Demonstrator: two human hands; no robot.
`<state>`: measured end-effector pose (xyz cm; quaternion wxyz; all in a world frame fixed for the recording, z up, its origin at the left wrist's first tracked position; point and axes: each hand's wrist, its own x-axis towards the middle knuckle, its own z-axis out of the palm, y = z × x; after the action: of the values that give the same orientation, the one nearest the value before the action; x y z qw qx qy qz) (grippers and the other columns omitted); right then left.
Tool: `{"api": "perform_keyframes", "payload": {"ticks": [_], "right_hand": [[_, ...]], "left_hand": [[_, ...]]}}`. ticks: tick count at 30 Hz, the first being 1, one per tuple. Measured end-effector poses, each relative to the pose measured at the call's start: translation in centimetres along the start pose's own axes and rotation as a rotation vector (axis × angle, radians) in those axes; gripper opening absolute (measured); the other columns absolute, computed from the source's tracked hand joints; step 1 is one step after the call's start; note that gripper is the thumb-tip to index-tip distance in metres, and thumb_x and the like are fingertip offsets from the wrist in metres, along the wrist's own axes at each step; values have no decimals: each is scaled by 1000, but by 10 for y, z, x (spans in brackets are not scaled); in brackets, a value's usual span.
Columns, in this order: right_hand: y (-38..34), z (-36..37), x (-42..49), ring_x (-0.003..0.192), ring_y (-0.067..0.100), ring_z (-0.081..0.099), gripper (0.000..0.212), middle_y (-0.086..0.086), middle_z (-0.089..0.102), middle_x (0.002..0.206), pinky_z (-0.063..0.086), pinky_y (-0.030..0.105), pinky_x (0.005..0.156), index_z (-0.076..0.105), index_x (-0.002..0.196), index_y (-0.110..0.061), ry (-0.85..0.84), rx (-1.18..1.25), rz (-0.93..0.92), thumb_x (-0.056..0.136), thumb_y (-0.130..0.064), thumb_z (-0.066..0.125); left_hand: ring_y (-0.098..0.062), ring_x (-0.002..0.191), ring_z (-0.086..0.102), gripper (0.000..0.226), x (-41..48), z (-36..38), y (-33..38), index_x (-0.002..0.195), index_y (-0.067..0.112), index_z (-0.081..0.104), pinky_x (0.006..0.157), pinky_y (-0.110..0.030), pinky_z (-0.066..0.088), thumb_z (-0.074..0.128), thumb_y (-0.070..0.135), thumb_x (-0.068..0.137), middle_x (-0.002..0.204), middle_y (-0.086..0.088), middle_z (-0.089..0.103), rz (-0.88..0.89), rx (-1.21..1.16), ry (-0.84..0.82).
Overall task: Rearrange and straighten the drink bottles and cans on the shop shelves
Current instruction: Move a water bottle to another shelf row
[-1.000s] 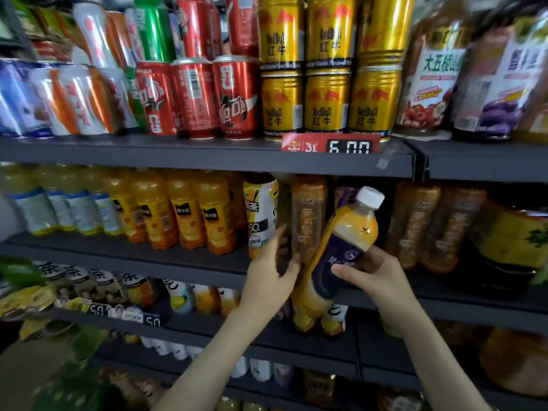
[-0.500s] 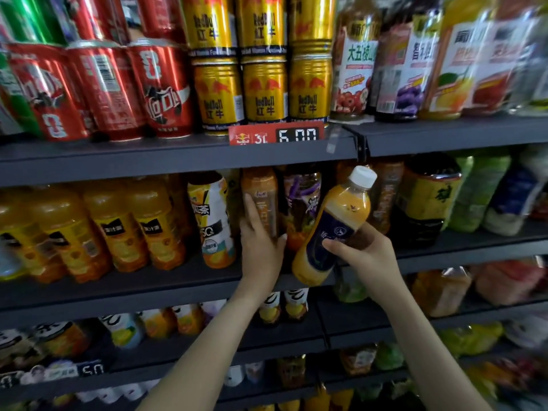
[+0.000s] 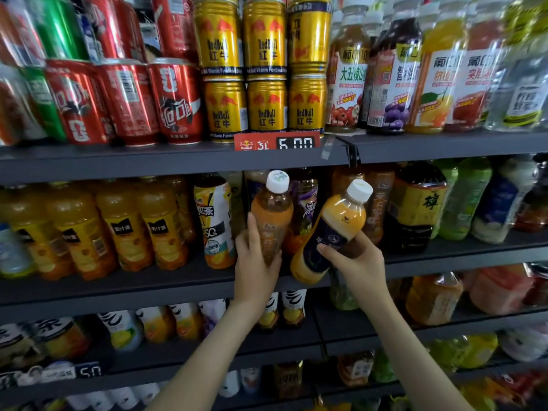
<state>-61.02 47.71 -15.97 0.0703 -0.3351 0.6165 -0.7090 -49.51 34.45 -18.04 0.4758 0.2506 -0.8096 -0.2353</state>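
Observation:
My left hand (image 3: pixel 255 256) grips an amber tea bottle (image 3: pixel 272 215) with a white cap, pulled forward of the middle shelf (image 3: pixel 118 287) and leaning slightly. My right hand (image 3: pixel 354 261) holds an orange drink bottle (image 3: pixel 329 229) with a dark blue label and white cap, tilted to the right in front of the same shelf. The two bottles are side by side, a little apart. Behind them stands a purple-labelled bottle (image 3: pixel 307 209), partly hidden.
Orange juice bottles (image 3: pixel 124 229) fill the middle shelf's left, a dark tea bottle (image 3: pixel 418 209) and green bottles its right. Red cola cans (image 3: pixel 175 99), stacked gold cans (image 3: pixel 267 105) and tall juice bottles (image 3: pixel 394 84) stand above. A red price tag (image 3: pixel 277 142) hangs on the upper shelf edge.
My left hand has closed round the amber bottle and drawn it out from the row. My right hand keeps the orange bottle, shifted slightly right. The view has moved closer.

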Motion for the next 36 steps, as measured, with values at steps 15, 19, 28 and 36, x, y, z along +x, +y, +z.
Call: {"api": "perform_keyframes", "payload": {"ticks": [15, 19, 28, 36], "right_hand": [[-5, 70, 20, 81, -9, 60, 37, -15, 66, 87, 47, 5, 66, 64, 111, -16, -127, -225, -99, 78, -23, 79], [-4, 74, 21, 81, -8, 62, 40, -13, 68, 90, 47, 5, 64, 64, 114, -15, -139, -211, -63, 79, -25, 78], [-2, 31, 6, 87, -2, 66, 31, -13, 72, 91, 55, 21, 76, 69, 105, -22, -17, -102, -24, 77, -20, 80], [-1, -9, 9, 90, 4, 68, 33, -11, 73, 94, 58, 36, 83, 69, 108, -21, 103, -103, -5, 77, -21, 79]], "left_hand": [[-9, 107, 45, 110, -25, -79, -8, 147, 6, -3, 86, -13, 35, 79, 7, 74, 116, 1, 45, -350, -191, 123], [-5, 108, 40, 115, -24, -82, -7, 149, 13, -8, 85, -8, 32, 79, 12, 75, 117, 5, 41, -386, -209, 67], [-15, 131, 40, 119, -9, -51, 1, 124, 64, -19, 100, -17, 33, 78, 14, 76, 148, -2, 38, -238, -183, -31], [-16, 134, 38, 120, 7, -13, 2, 142, 54, -15, 108, -41, 40, 77, 11, 77, 152, 6, 27, -268, -202, -106]]}}
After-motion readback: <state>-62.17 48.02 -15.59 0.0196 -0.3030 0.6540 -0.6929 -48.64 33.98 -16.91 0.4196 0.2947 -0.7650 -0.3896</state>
